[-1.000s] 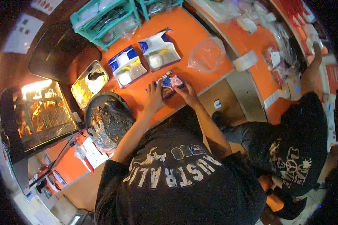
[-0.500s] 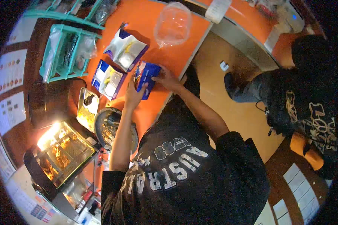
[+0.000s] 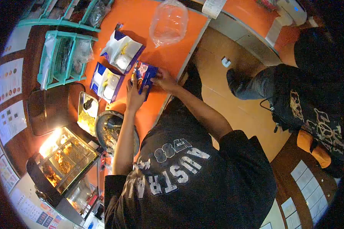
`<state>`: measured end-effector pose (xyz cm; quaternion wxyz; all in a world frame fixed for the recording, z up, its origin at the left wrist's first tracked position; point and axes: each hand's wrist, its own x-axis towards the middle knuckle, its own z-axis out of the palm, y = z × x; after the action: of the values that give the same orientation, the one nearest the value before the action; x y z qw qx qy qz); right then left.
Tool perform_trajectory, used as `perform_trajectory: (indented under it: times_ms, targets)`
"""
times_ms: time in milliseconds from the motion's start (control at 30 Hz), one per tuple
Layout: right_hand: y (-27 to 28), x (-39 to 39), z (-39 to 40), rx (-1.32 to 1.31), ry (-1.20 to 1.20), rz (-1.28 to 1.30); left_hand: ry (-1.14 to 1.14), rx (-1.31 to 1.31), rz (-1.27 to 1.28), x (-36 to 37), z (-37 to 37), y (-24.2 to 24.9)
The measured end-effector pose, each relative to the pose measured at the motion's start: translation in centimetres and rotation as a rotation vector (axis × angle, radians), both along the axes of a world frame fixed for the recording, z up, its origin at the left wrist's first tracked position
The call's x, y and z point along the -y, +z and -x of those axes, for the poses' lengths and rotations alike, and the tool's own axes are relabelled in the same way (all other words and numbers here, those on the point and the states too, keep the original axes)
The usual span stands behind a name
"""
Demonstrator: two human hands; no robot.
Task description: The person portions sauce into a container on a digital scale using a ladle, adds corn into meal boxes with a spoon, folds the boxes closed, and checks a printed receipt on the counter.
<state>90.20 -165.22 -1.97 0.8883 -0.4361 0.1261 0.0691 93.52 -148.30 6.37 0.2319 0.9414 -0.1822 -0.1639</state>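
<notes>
A blue printed cardboard food box (image 3: 147, 78) is between my two hands at the near edge of the orange counter. My left hand (image 3: 135, 96) grips its left side, with the fingers curled over the box. On the right side, my right hand (image 3: 164, 81) holds the box by its edge, thumb and fingers closed. Just left of it is an open blue-and-white box (image 3: 110, 83) with a pale rounded mound and yellow food inside. Behind that stands another open box (image 3: 124, 53) with similar contents. What the held box contains cannot be made out.
A clear plastic bag (image 3: 169, 23) lies at the counter's back. Teal baskets (image 3: 67, 57) stand on the left. Nearer me are a metal tray (image 3: 87, 116) of yellow food, a dark stone mortar (image 3: 114, 129) and a lit glass food warmer (image 3: 67, 156). Another person (image 3: 294, 91) is on the right.
The held box has been tilted and its printed top shows differently under my fingers. Both hands stay on it. The whole view has shifted slightly.
</notes>
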Motion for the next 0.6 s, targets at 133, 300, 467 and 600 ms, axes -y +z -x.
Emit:
perform_trajectory:
  times_ms: [133,300,467,600]
  targets:
    - [2.9,0.6,0.9,0.003,0.061,-0.102,-0.037,0.082,-0.009,-0.2,0.3,-1.0]
    - [2.1,-0.3,1.1,-0.135,0.034,-0.229,-0.015,0.052,-0.031,-0.2,0.5,-0.9]
    - [1.3,-1.0,0.9,-0.16,-0.004,-0.279,-0.063,0.092,-0.083,-0.4,0.4,-1.4]
    - [1.9,-0.9,1.0,-0.304,0.028,-0.339,-0.075,0.057,-0.064,-0.4,0.5,-0.8]
